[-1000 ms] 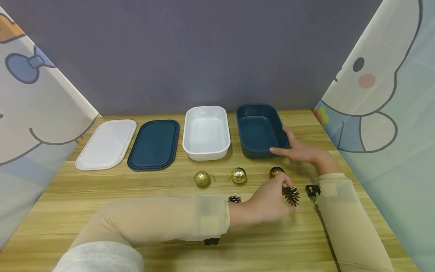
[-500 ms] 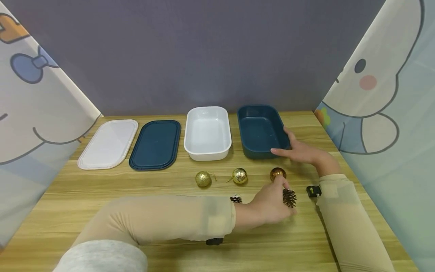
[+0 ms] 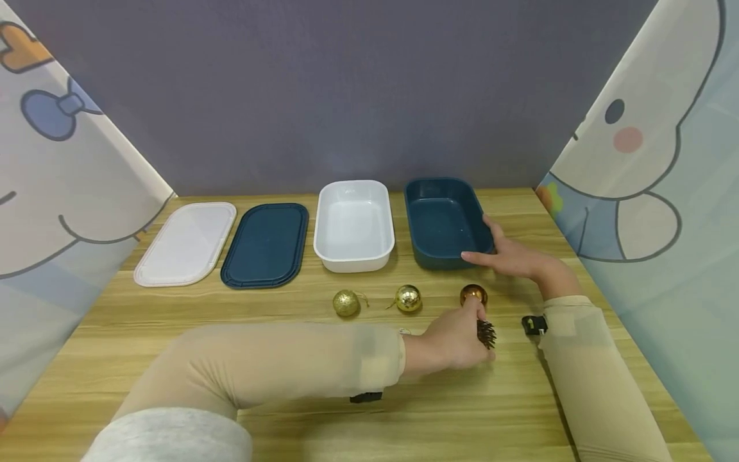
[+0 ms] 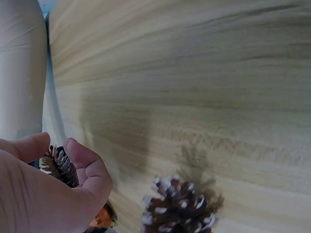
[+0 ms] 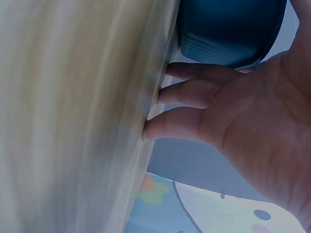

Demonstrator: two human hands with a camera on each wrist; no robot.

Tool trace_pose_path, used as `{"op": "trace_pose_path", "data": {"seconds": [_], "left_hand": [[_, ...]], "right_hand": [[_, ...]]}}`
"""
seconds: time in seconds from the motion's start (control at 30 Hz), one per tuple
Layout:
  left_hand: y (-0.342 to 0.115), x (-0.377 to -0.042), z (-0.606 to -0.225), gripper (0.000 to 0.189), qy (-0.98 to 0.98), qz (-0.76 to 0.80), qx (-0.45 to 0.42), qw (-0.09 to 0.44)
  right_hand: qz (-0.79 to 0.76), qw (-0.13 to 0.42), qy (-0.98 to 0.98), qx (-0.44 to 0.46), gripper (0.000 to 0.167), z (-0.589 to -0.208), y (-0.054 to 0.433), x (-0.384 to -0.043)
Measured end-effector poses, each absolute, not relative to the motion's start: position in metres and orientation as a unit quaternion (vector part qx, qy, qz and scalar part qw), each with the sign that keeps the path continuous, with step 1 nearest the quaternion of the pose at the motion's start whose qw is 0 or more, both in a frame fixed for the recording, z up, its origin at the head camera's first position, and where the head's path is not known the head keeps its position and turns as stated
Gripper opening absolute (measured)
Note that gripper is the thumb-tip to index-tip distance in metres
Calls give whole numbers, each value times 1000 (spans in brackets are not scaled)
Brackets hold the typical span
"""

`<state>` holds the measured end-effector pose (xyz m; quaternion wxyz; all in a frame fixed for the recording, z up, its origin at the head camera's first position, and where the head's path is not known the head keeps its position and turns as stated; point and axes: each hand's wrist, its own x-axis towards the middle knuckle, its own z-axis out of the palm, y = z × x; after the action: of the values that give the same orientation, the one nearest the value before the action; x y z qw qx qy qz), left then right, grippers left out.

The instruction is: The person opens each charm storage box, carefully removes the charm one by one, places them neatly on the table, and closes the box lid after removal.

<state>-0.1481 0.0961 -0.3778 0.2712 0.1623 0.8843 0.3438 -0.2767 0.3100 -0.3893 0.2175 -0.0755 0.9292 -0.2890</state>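
Note:
My left hand (image 3: 453,339) pinches a brown pine cone (image 3: 486,333) between thumb and fingers, low over the table in front of a copper bauble (image 3: 473,294). The left wrist view shows this cone (image 4: 59,166) partly covered by the fingers. Beside that hand lies a second pine cone (image 4: 179,206) with white-tipped scales, mostly hidden behind the left forearm in the head view. With its fingers extended, my right hand (image 3: 514,260) rests against the near right corner of a dark blue box (image 3: 441,262). In the right wrist view, several fingertips of the hand (image 5: 243,116) reach the tabletop.
Left of the blue box stands a white box (image 3: 354,264). A dark blue lid (image 3: 265,247) and a white lid (image 3: 186,245) lie flat further left. A glittery gold bauble (image 3: 346,303) and a shiny gold bauble (image 3: 408,298) sit before the boxes. A grey wall (image 3: 346,96) rises behind.
The left hand has shifted slightly left with the pine cone, and its forearm now covers the second cone. The right hand stays at the blue box.

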Motion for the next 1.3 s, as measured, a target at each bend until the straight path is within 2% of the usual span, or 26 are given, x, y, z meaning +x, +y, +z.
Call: {"op": "trace_pose_path", "data": {"seconds": [0.27, 0.67, 1.3], "left_hand": [[99, -139, -390, 49, 885, 333, 158, 284], [107, -130, -398, 52, 892, 342, 110, 273], [111, -132, -401, 54, 891, 340, 112, 278]], "right_hand": [[-288, 219, 929, -77, 117, -392, 311, -279], [-291, 220, 928, -77, 117, -392, 309, -279], [-282, 216, 932, -76, 117, -391, 309, -278]]}}
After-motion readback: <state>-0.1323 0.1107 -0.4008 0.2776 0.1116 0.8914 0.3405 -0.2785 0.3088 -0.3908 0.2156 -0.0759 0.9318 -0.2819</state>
